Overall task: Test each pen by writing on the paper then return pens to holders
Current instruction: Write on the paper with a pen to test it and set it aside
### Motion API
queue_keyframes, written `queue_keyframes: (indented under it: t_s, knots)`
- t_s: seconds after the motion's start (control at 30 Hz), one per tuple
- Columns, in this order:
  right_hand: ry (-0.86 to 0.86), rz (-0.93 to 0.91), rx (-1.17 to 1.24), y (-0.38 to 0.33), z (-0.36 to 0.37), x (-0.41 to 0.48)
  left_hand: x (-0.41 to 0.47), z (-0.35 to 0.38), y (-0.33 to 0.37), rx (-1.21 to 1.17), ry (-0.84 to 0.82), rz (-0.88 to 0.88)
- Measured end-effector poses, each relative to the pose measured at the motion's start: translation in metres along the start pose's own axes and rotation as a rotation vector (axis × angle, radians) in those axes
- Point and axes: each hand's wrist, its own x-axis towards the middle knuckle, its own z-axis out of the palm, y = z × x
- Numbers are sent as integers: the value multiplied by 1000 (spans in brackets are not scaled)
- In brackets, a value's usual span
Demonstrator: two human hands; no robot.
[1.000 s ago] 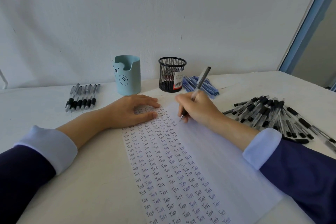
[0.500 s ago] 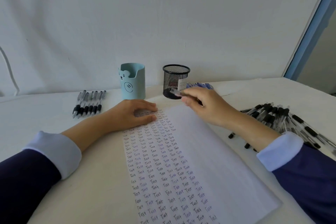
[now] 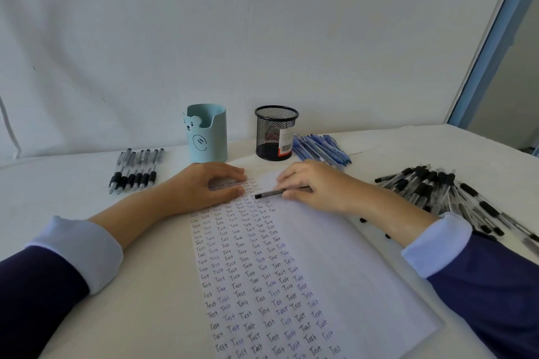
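- On a white table (image 3: 73,183), seen from the person's own head, a sheet of paper (image 3: 350,265) lies in front of them. Its left part is filled with columns of the handwritten word "Test".
- The left hand (image 3: 210,186) rests on the paper's far left corner. Its fingers are loosely curved and apart, pinning the sheet and holding nothing.
- The right hand (image 3: 318,186) sits just beside it near the sheet's far edge, fingers and thumb closed around a dark pen (image 3: 277,192).
- That pen lies almost flat, low over the paper, one end pointing toward the left hand. Whether it touches the sheet is unclear.
- Behind the hands stand a blue bear holder (image 3: 207,132) and a black mesh holder (image 3: 275,132). No pens stick out of either.
- Loose pens lie around: a row of black pens (image 3: 137,169) at far left, blue pens (image 3: 320,148) just right of the mesh holder, and a pile of black pens (image 3: 452,192) at far right.
- The sideways grip is not a writing grip, so this looks like a pause between writing and putting away.
- If the pen is untested, it needs turning tip-down over blank paper. If it is tested, it needs lifting and dropping end-first into a holder.
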Motion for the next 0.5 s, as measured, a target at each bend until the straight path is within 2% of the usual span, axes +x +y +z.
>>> queue_keyframes:
  t_s: [0.1, 0.2, 0.27, 0.37, 0.43, 0.5]
  knots:
    - [-138, 42, -81, 2, -3, -3, 1, 0, 0, 6, 0, -3]
    - [-72, 99, -22, 11, -20, -6, -1, -2, 4, 5, -2, -10]
    - [-34, 230, -192, 24, -40, -10, 0, -4, 12, -18, 21, -9]
    - [-211, 571, -646, 32, -67, -28, 2, -3, 33, -58, 22, -10]
    - [-348, 768, -752, 33, -71, -36, 3, 4, 45, -67, -32, -7]
    - [-399, 815, -780, 36, -71, -36, 3, 12, 51, -6, -66, 36]
